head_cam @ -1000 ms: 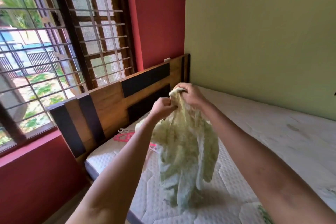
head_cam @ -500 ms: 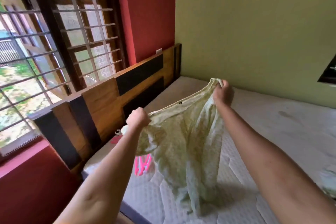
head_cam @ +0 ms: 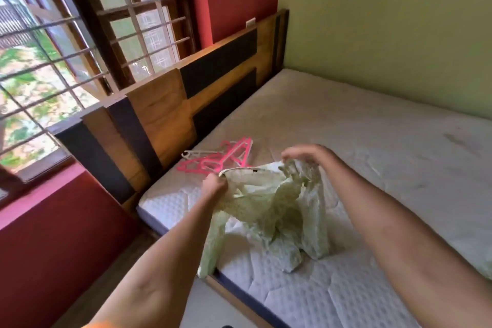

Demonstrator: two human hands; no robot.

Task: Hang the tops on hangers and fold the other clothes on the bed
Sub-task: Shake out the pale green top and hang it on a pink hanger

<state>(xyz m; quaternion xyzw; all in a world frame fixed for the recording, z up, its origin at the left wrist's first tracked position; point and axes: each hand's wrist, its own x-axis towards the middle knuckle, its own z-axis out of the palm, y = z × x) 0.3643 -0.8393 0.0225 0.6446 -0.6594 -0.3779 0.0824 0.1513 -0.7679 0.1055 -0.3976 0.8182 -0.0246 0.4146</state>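
My left hand gripped the pale green printed cotton top, right hand pinched its other edge, pink plastic hangers lay near the bed's headboard edge.

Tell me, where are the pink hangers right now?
The pink hangers lie in a heap on the mattress close to the wooden headboard, just beyond the green top and a little to its left.

Bright daylight enters through the barred window at 10 o'clock, panes partly blown out. Soft shadow lies on the mattress beneath the garment. Right hand motion-blurred; wide-angle bending at edges; overall soft, compressed detail.
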